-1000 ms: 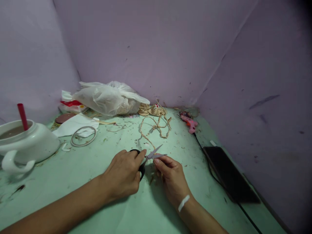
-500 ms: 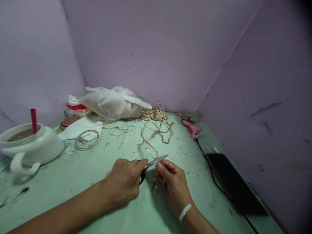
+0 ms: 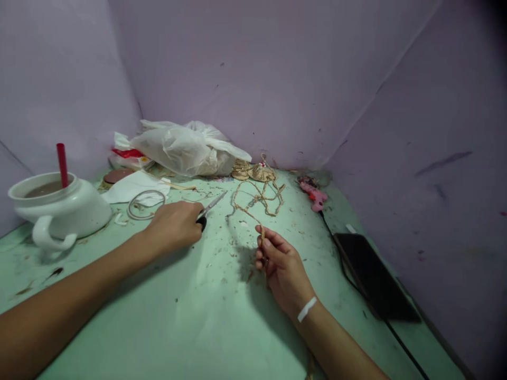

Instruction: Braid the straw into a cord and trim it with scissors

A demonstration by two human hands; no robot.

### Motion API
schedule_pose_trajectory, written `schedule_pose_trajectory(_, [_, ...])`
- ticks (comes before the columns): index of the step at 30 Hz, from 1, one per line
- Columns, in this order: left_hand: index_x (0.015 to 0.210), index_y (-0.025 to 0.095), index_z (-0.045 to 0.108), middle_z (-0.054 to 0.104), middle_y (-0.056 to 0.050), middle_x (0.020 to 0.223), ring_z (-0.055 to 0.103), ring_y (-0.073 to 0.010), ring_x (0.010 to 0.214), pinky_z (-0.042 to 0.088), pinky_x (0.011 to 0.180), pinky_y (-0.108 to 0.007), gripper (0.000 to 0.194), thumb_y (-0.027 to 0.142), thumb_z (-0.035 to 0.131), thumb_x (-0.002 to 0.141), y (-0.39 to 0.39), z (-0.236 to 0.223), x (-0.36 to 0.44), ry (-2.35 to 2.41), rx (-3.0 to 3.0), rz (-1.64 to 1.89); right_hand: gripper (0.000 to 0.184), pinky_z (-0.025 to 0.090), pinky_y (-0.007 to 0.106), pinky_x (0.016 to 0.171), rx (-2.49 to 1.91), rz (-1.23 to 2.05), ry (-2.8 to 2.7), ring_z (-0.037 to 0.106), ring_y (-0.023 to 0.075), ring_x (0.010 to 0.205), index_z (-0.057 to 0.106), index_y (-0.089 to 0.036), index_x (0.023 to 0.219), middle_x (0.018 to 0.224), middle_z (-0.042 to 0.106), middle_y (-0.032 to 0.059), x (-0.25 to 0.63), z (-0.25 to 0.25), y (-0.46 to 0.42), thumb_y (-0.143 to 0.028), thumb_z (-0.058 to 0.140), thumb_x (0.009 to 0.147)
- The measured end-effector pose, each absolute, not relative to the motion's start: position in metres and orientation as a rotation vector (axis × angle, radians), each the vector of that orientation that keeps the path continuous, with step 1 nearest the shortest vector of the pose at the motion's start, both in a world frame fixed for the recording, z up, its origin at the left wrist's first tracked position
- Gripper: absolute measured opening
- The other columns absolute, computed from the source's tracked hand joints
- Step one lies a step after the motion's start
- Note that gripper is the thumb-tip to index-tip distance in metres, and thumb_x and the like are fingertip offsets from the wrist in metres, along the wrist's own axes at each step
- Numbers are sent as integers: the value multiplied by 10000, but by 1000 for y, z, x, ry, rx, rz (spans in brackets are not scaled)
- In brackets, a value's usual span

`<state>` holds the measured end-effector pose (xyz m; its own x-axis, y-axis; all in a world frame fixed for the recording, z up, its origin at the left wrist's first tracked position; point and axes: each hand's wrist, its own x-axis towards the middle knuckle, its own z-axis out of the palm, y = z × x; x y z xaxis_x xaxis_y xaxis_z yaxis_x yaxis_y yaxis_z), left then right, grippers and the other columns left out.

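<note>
My left hand (image 3: 172, 226) is closed round the black handles of small scissors (image 3: 209, 207), whose blades are together and point toward the back of the green table (image 3: 206, 316). My right hand (image 3: 279, 264) pinches the near end of a length of jute twine (image 3: 255, 203). The twine runs in loose loops from my fingers back to some small woven jute pieces (image 3: 253, 171) by the wall. A white strip crosses my right wrist.
A white pot (image 3: 59, 208) with a red stick stands at the left. A wire ring (image 3: 146, 204), white paper and a plastic bag (image 3: 186, 150) lie at the back left. A pink glue gun (image 3: 312, 195) with its cord and a dark phone (image 3: 374, 277) lie at the right.
My left hand has carried the scissors away from the twine to the left and back. The blades, open a second ago, are together. My right hand keeps hold of the twine's end.
</note>
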<state>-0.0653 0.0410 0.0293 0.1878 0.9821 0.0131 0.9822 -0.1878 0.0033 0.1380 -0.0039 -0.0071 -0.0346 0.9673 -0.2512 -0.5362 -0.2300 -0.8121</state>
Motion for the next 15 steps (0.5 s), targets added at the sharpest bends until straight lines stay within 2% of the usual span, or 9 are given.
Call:
schedule_pose_trajectory(3, [751, 222, 560, 613, -40, 694, 557, -212, 627, 281, 464, -252, 211, 376, 417, 725, 38, 37, -67, -1989, -2539, -110, 271, 403, 149, 413, -958, 1566, -637, 465, 54, 488, 660, -145, 832, 604, 530, -29, 138, -6, -6, -209, 709, 574])
schedule_pose_trajectory(6, [875, 263, 550, 613, -3, 718, 556, -184, 641, 328, 507, -249, 256, 438, 438, 725, 28, 40, -57, -1910, -2695, -259, 249, 417, 150, 433, -998, 1557, -624, 484, 54, 493, 663, -128, 801, 612, 562, -14, 137, -7, -6, -209, 720, 572])
schedule_pose_trajectory(8, [957, 270, 527, 619, -8, 791, 565, -193, 711, 362, 563, -266, 261, 355, 450, 723, 19, 39, -46, -1763, -2759, -277, 241, 425, 151, 443, -1011, 1556, -604, 495, 55, 495, 663, -125, 785, 611, 579, -8, 137, -7, -6, -204, 726, 567])
schedule_pose_trajectory(11, [1043, 226, 493, 610, -48, 877, 554, -218, 831, 385, 707, -323, 389, 189, 464, 657, 8, 32, -32, -1554, -2839, -219, 227, 435, 154, 451, -993, 1564, -563, 504, 57, 485, 660, -129, 750, 599, 594, -7, 137, -6, -6, -185, 735, 543])
schedule_pose_trajectory(15, [1099, 185, 460, 590, -79, 883, 537, -231, 866, 372, 773, -366, 446, 171, 459, 652, 5, 24, -26, -1497, -2857, -213, 250, 456, 171, 466, -944, 1584, -531, 528, 74, 494, 653, -137, 737, 597, 612, 0, 137, -4, -5, -162, 740, 504])
